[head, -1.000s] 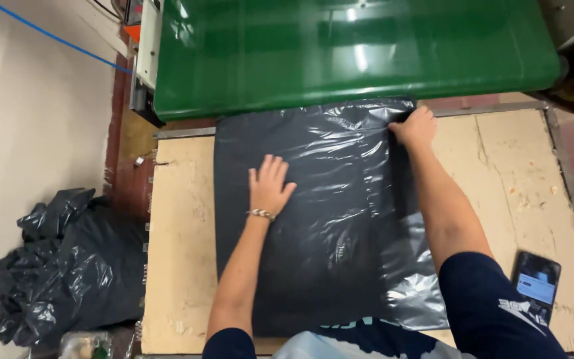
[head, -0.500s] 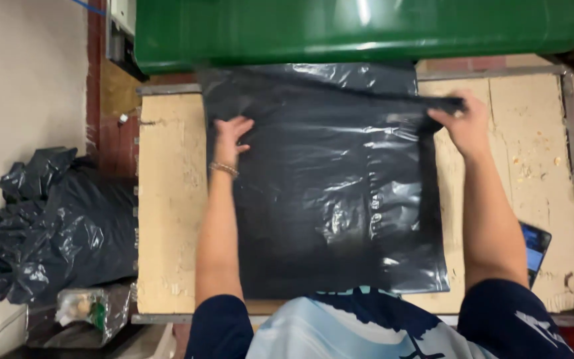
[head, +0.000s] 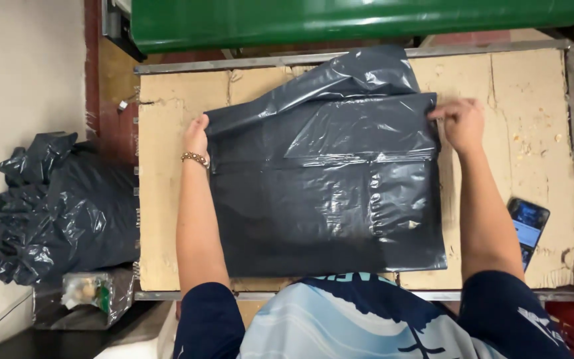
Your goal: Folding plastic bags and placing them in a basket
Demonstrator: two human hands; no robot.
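A black plastic bag lies flat across the middle of the worktop, glossy and creased, with its far edge folded back toward the person so that a doubled band runs across the top and a loose flap bulges up at the far right corner. The left hand is closed on the bag's far left corner, a beaded bracelet on its wrist. The right hand is closed on the bag's right edge at the fold, fingers curled over the plastic.

The worktop is covered with worn, stained cardboard sheets set inside a grey metal frame. Beyond its far edge stands a large green bin. The floor to the left is dull red, next to a pale wall.

A phone with a lit screen lies on the worktop near the right forearm. On the floor to the left sits a heap of crumpled black bags, and below it a small clear packet with yellow and green contents.
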